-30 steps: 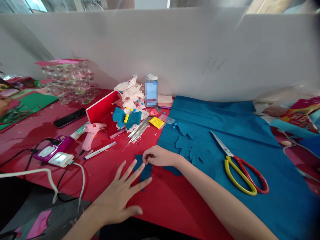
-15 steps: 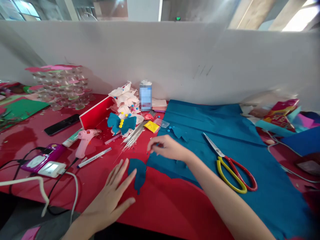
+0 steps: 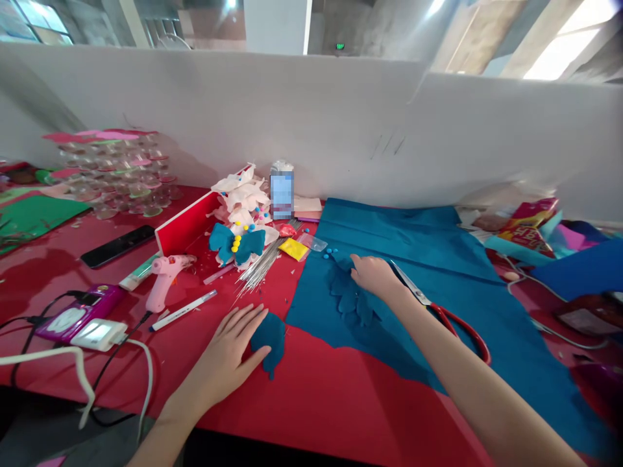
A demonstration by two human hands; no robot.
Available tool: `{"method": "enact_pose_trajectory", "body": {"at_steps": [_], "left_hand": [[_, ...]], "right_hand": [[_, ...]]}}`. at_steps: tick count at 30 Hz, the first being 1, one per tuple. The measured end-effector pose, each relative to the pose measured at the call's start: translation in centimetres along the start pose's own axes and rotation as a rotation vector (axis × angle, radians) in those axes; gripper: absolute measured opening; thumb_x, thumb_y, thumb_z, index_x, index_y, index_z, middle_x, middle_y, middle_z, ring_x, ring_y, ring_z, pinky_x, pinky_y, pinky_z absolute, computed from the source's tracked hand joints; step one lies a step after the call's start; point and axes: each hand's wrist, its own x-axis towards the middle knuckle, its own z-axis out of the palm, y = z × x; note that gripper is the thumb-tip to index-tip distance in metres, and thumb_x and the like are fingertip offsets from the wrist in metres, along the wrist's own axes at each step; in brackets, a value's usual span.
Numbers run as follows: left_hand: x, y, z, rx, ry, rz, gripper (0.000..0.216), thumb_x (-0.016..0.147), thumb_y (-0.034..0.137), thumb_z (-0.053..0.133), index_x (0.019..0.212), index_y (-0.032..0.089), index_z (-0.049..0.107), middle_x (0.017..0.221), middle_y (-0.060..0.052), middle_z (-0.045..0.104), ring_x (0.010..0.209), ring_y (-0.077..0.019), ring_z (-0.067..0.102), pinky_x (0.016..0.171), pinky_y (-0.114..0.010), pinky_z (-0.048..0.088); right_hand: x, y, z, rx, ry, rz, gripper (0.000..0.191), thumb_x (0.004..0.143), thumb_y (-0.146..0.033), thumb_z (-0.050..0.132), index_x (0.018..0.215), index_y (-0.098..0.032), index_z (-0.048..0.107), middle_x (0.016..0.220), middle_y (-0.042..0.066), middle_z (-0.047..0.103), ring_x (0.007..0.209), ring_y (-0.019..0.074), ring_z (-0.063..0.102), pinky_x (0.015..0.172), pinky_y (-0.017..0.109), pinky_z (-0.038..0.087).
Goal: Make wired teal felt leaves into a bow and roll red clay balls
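My left hand (image 3: 228, 353) lies flat with fingers stretched out on the red table (image 3: 316, 402), its fingertips on the edge of a small blue felt cutout (image 3: 271, 338). My right hand (image 3: 374, 275) reaches across the big blue felt sheet (image 3: 467, 285) and rests, fingers curled down, on a pile of small blue felt pieces (image 3: 348, 295). I cannot see anything held in it. Red and yellow scissors (image 3: 438, 308) lie just right of that hand, partly hidden by my forearm.
A pink glue gun (image 3: 165, 275), a white pen (image 3: 183, 309), a bundle of thin wires (image 3: 260, 266), a blue felt bow (image 3: 237, 243), a black phone (image 3: 117, 245), a purple device with cables (image 3: 80, 310) and stacked clear cups (image 3: 124, 172) stand left. A white partition runs behind.
My right hand left the small cutout and moved right and away onto the pile of felt pieces. My left hand stayed by the cutout, fingers now closer together.
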Motion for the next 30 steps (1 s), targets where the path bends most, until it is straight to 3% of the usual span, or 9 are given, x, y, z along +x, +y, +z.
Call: {"method": "enact_pose_trajectory", "body": {"at_steps": [7, 13, 16, 19, 21, 23, 25, 27, 30], "left_hand": [[-0.5, 0.0, -0.4, -0.097, 0.086, -0.088, 0.046, 0.092, 0.041, 0.043, 0.137, 0.031, 0.039, 0.143, -0.002, 0.043, 0.133, -0.022, 0.035, 0.105, -0.042, 0.039], [-0.7, 0.0, -0.1, -0.104, 0.096, -0.098, 0.044, 0.092, 0.041, 0.044, 0.134, 0.029, 0.043, 0.141, -0.003, 0.044, 0.133, -0.0226, 0.035, 0.106, -0.044, 0.039], [-0.7, 0.0, -0.1, -0.096, 0.097, -0.087, 0.043, 0.092, 0.04, 0.044, 0.134, 0.029, 0.043, 0.141, -0.003, 0.044, 0.133, -0.0222, 0.036, 0.105, -0.043, 0.04], [-0.5, 0.0, -0.1, -0.064, 0.096, -0.038, 0.046, 0.091, 0.04, 0.045, 0.136, 0.029, 0.041, 0.14, -0.003, 0.046, 0.132, -0.0231, 0.037, 0.105, -0.044, 0.04], [-0.4, -0.1, 0.1, -0.035, 0.089, -0.011, 0.048, 0.09, 0.04, 0.046, 0.137, 0.03, 0.04, 0.14, -0.002, 0.047, 0.132, -0.0232, 0.038, 0.106, -0.044, 0.039], [-0.4, -0.2, 0.2, -0.009, 0.084, 0.008, 0.049, 0.09, 0.04, 0.046, 0.137, 0.029, 0.039, 0.14, -0.002, 0.047, 0.131, -0.023, 0.039, 0.106, -0.044, 0.039], [-0.4, -0.3, 0.4, 0.012, 0.089, 0.017, 0.049, 0.09, 0.041, 0.046, 0.138, 0.029, 0.038, 0.141, -0.002, 0.046, 0.131, -0.0234, 0.039, 0.106, -0.044, 0.039], [-0.4, -0.4, 0.6, 0.031, 0.096, 0.025, 0.05, 0.09, 0.041, 0.046, 0.138, 0.029, 0.039, 0.14, -0.003, 0.047, 0.131, -0.0242, 0.039, 0.105, -0.045, 0.039], [-0.5, -0.4, 0.6, 0.045, 0.091, 0.042, 0.051, 0.09, 0.042, 0.046, 0.138, 0.029, 0.038, 0.141, -0.003, 0.047, 0.131, -0.0245, 0.039, 0.105, -0.045, 0.038]], "right_hand": [[0.4, -0.7, -1.0, -0.096, -0.054, 0.09, 0.03, 0.091, -0.036, 0.053, 0.111, -0.014, 0.057, 0.108, 0.007, 0.061, 0.095, 0.0197, 0.061, 0.081, 0.041, 0.05], [0.6, -1.1, -1.2, -0.028, -0.038, 0.184, 0.03, 0.091, -0.027, 0.055, 0.118, -0.014, 0.054, 0.108, 0.009, 0.062, 0.094, 0.0211, 0.062, 0.079, 0.04, 0.052], [0.2, -0.1, -2.1, 0.075, 0.033, 0.212, 0.032, 0.09, -0.013, 0.05, 0.121, -0.011, 0.053, 0.103, 0.017, 0.065, 0.099, 0.0291, 0.063, 0.079, 0.041, 0.05], [-2.2, 0.2, -3.2, 0.215, 0.133, 0.225, 0.036, 0.094, -0.018, 0.041, 0.128, -0.01, 0.047, 0.111, 0.022, 0.063, 0.105, 0.0311, 0.062, 0.078, 0.037, 0.051], [-5.0, -1.1, -3.4, 0.412, 0.156, 0.21, 0.04, 0.096, -0.03, 0.037, 0.131, -0.013, 0.043, 0.11, 0.018, 0.065, 0.102, 0.0268, 0.064, 0.073, 0.032, 0.054], [-8.4, -3.7, -2.9, 1.147, 0.073, 0.223, 0.048, 0.091, -0.038, 0.048, 0.133, -0.016, 0.04, 0.102, 0.013, 0.068, 0.096, 0.0274, 0.067, 0.075, 0.037, 0.056], [-11.4, -6.9, -1.7, 1.631, -0.163, 0.297, 0.064, 0.082, -0.037, 0.062, 0.137, -0.019, 0.034, 0.093, 0.009, 0.07, 0.092, 0.0262, 0.068, 0.081, 0.039, 0.056], [-13.3, -10.0, -0.4, 1.886, -0.312, 0.401, 0.084, 0.074, -0.033, 0.072, 0.142, -0.02, 0.024, 0.089, 0.005, 0.07, 0.091, 0.0252, 0.068, 0.083, 0.039, 0.055], [-14.1, -12.7, 1.1, 2.069, -0.39, 0.502, 0.101, 0.067, -0.029, 0.078, 0.144, -0.023, 0.014, 0.092, 0.001, 0.069, 0.094, 0.021, 0.068, 0.089, 0.035, 0.053]]}}
